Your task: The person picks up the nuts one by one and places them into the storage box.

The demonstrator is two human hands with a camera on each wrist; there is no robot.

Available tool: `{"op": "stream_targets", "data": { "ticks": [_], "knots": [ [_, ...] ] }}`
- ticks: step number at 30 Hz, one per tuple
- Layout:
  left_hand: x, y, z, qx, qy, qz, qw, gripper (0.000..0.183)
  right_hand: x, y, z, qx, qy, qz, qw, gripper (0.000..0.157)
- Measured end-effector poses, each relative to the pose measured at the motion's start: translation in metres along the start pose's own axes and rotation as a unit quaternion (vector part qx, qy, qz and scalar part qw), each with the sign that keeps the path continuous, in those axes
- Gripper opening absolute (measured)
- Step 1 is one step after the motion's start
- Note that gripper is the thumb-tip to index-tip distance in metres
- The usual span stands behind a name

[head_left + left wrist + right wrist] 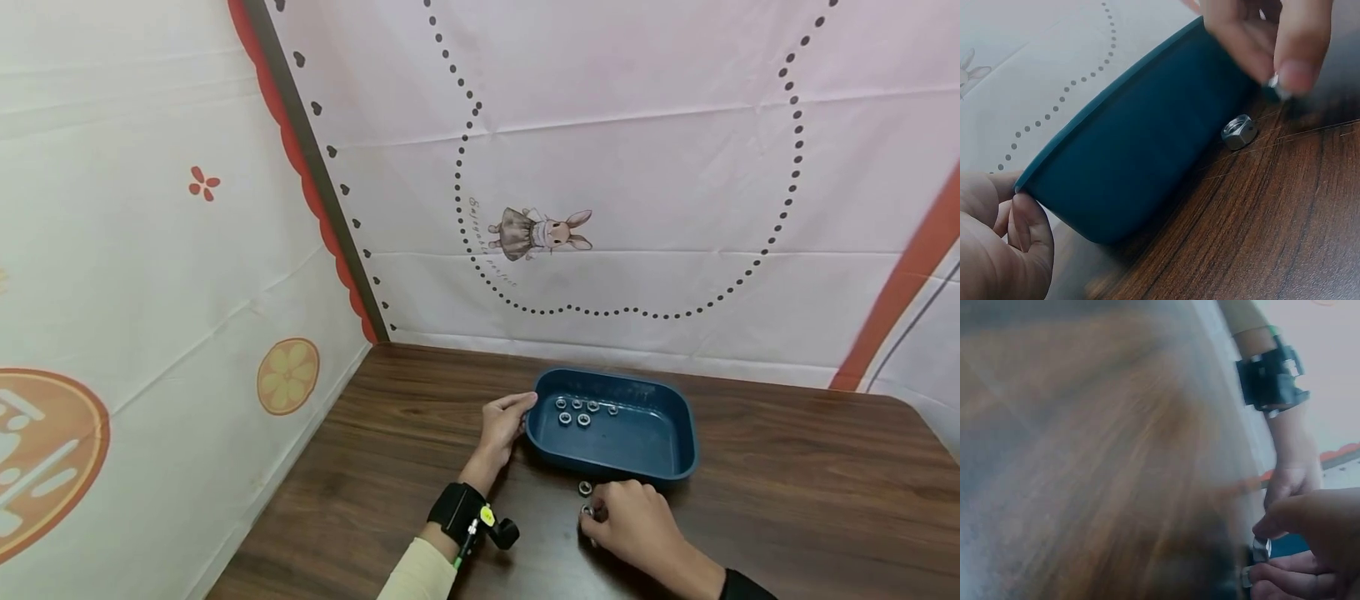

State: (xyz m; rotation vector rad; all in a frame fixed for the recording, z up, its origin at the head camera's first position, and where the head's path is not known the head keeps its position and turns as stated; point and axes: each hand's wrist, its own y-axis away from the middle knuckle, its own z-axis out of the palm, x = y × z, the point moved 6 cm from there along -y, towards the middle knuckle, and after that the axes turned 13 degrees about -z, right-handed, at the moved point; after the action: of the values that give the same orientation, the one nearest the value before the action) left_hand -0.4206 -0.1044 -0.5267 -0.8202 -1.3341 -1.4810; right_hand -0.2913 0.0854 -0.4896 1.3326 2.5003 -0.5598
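A dark blue tray (611, 467) stands on the table with several metal hex nuts (583, 420) inside, mostly toward its left end. My left hand (501, 427) grips the tray's left rim, thumb above and curled fingers below, as the left wrist view shows. In front of the tray, my right hand (637, 525) pinches a hex nut (1261, 549) between thumb and fingers, partly hidden by them. One more loose nut (1239, 132) lies on the wood close to the tray's front wall, just beyond the right fingertips.
The brown wooden table (787, 483) runs up to a printed white cloth (637, 167) behind it and another on the left. A black wrist strap with a small camera (504, 533) sits on the left forearm.
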Motion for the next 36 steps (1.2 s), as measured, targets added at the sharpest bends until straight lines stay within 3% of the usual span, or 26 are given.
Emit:
{"op": "stream_targets", "data": {
  "ticks": [5,12,16,22,28,36],
  "knots": [
    [-0.002,-0.001,-0.001,0.002,-0.002,-0.004,1.0000,0.033,0.003,0.001,-0.027,0.006,-0.054,-0.045,0.998,0.005],
    [-0.001,-0.003,-0.002,0.004,-0.004,-0.004,1.0000,0.032,0.023,-0.027,-0.085,0.032,-0.013,-0.137,0.990,0.009],
    [0.000,-0.002,-0.002,0.003,0.000,-0.005,1.0000,0.032,0.040,-0.056,-0.100,0.007,-0.012,-0.201,0.980,0.012],
    [-0.001,-0.002,-0.001,0.004,0.001,-0.013,0.9999,0.031,0.064,-0.096,-0.093,-0.069,-0.005,-0.268,0.961,0.016],
    [-0.001,-0.002,-0.001,0.004,0.001,-0.006,1.0000,0.028,0.083,-0.118,-0.072,-0.151,-0.011,-0.253,0.956,0.021],
    [-0.001,-0.002,-0.001,0.004,0.004,-0.013,0.9999,0.025,0.094,-0.132,-0.051,-0.185,0.037,-0.263,0.946,0.017]
  ]
}}
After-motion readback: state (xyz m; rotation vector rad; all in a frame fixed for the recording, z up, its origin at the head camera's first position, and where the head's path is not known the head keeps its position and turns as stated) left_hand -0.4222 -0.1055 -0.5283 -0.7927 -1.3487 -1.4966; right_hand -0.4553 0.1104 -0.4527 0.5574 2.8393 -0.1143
